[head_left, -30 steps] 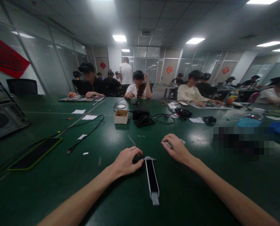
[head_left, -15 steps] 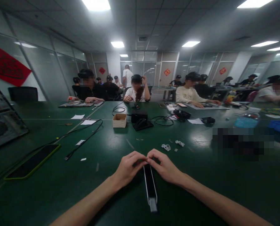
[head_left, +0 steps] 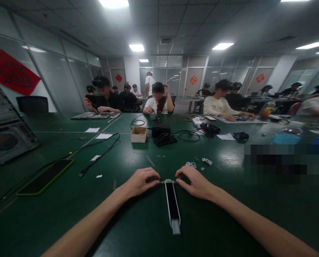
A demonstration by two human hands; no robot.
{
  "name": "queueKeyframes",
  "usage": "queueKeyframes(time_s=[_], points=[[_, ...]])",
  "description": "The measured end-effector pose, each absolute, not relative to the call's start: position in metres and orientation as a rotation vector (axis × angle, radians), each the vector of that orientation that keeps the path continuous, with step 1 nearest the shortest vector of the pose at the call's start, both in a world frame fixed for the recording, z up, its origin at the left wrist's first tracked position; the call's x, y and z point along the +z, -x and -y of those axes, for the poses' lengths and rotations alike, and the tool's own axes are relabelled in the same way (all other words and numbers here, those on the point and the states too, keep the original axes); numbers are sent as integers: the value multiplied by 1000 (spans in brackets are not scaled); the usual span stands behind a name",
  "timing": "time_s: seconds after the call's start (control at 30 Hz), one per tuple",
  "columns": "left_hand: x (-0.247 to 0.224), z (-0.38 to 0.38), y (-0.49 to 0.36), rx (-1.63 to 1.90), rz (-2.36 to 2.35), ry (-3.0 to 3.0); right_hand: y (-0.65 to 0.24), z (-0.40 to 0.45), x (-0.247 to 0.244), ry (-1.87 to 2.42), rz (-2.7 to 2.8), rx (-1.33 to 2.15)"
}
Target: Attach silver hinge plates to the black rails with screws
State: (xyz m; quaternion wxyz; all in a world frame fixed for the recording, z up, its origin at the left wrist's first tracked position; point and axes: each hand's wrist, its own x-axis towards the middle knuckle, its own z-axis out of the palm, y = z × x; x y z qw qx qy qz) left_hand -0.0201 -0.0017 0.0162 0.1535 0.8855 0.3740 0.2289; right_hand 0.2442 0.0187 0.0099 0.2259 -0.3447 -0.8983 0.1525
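A long, narrow device [head_left: 172, 201] with a black face, a white rim and a grey tab at its near end lies on the green table in front of me. Across its far end runs a small, thin rod-like piece [head_left: 163, 182], too small to make out fully. My left hand [head_left: 143, 181] pinches its left end between thumb and fingertips. On the other side, my right hand [head_left: 194, 181] is closed in a pinch at the right end. Just beyond the right hand lie several small metal brackets [head_left: 207, 161], one of them partly hidden by it.
A small open box [head_left: 138, 135] and a black stand [head_left: 164, 139] stand farther back. To the left are a green-edged phone [head_left: 45, 177], a black cable [head_left: 103, 157] and a computer case [head_left: 9, 125]. Several people sit across the table. A blue bottle [head_left: 286, 135] stands right.
My hands have moved apart, left and right, from touching each other to the two ends of the thin piece. The device's far end now shows. The view has shifted slightly left.
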Motion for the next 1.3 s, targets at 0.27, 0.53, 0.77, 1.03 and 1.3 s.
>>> queueKeyframes(time_s=[0.27, 0.53, 0.77, 1.03, 1.3], points=[[12, 1, 19, 581, -1133, -2496, -243, -20, 5, 894, 2591, 327], [17, 6, 12, 572, -1208, -2395, -242, -18, 6, 910, 2586, 340], [16, 7, 11, 592, -1204, -2322, -238, -18, 1, 969, 2551, 349], [9, 9, 5, 610, -1274, -2378, -232, -9, 13, 993, 2572, 288], [12, 11, 5, 607, -1303, -2474, -236, -16, 10, 914, 2594, 239]])
